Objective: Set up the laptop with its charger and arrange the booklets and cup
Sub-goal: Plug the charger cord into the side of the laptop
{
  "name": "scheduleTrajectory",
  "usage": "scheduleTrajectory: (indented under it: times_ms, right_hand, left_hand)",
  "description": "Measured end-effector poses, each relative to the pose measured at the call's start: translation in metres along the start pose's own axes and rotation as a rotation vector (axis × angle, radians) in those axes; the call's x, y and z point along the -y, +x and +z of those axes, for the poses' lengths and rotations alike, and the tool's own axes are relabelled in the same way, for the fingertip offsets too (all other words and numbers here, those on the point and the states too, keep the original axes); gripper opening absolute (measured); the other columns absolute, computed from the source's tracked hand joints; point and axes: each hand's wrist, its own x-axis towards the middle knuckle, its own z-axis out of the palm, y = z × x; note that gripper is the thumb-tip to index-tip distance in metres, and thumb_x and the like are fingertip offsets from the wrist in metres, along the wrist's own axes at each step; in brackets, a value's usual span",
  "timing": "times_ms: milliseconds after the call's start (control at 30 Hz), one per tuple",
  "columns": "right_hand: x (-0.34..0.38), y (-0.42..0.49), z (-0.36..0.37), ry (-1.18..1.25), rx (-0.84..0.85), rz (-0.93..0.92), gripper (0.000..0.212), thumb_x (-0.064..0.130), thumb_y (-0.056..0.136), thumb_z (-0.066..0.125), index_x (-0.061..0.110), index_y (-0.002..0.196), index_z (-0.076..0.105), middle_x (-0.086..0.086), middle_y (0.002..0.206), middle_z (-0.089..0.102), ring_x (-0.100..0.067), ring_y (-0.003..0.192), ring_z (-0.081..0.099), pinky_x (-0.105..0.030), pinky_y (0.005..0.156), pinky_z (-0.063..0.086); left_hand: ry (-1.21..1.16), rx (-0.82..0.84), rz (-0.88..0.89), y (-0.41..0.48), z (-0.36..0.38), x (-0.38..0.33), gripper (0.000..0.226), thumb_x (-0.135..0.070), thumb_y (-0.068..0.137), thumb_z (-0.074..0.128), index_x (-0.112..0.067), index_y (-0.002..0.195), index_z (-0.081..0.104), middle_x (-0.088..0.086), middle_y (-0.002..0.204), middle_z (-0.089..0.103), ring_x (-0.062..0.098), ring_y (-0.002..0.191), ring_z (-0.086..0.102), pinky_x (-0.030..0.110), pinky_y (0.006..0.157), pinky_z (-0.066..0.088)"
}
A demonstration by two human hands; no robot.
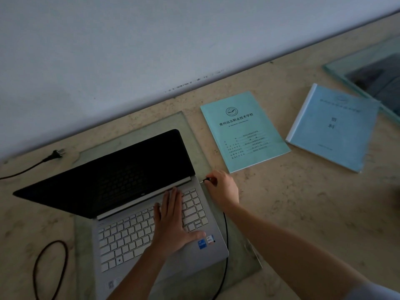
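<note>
While the left hand (173, 221) lies flat on the keyboard (129, 234) with straight fingers, holding nothing, the right hand (223, 189) pinches the charger connector (206, 180) between curled fingers. The connector's metal tip points at the right side of the laptop (108, 176), just beside the hinge end. Whether the tip touches the casing cannot be determined.

The laptop stands open, with a dark screen, on a glass pad (194, 131) that rests on the beige table (303, 202) near the wall (129, 50). The left thumb rests on the palm rest near two stickers at the laptop's front right corner.

The black charger cable (226, 230) runs from under the right wrist along the laptop's right edge and toward the bottom of the view. A cable loop (49, 269) lies on the table at the lower left. The wall plug (56, 154) lies loose on the table left of the laptop, close to the wall.

The green booklet (244, 131) lies flat, cover up, just right of the glass pad and beyond the right hand. The blue booklet (333, 126) lies flat to its right; the two near corners are close but apart. A glass sheet (368, 68) lies at the far right, with the blue booklet's far corner at its edge.
</note>
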Motion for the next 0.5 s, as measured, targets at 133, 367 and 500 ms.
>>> scheduleTrajectory:
  times_ms: [133,367,500]
  right_hand:
    - [-0.003,-0.002,-0.001,0.005,0.02,-0.004,0.01,0.023,0.085,0.064,0.017,0.093,0.066,0.007,0.092,0.063,-0.009,0.078,0.055,-0.025,0.068,0.049]
    - [-0.004,-0.002,-0.006,0.039,0.025,-0.025,0.01,0.022,0.084,0.065,0.018,0.092,0.068,0.004,0.092,0.065,-0.01,0.077,0.055,-0.02,0.064,0.043]
    - [0.002,0.008,-0.008,0.082,-0.005,0.027,0.01,0.022,0.083,0.065,0.016,0.09,0.069,0.002,0.089,0.068,-0.012,0.078,0.058,-0.023,0.066,0.045]
  left_hand:
    - [0.002,0.003,0.003,0.0,0.0,0.0,0.139,-0.092,0.045,0.044,-0.026,0.134,-0.041,-0.005,0.153,-0.032,0.013,0.138,-0.035,0.049,0.114,-0.017]
    - [-0.005,0.005,0.007,-0.001,-0.002,-0.001,0.138,-0.091,0.046,0.045,-0.025,0.136,-0.036,-0.005,0.154,-0.031,0.014,0.138,-0.034,0.049,0.114,-0.017]
    - [0.0,-0.003,0.011,-0.001,-0.001,-0.001,0.139,-0.093,0.045,0.044,-0.025,0.138,-0.035,-0.004,0.154,-0.031,0.014,0.139,-0.033,0.05,0.114,-0.015]
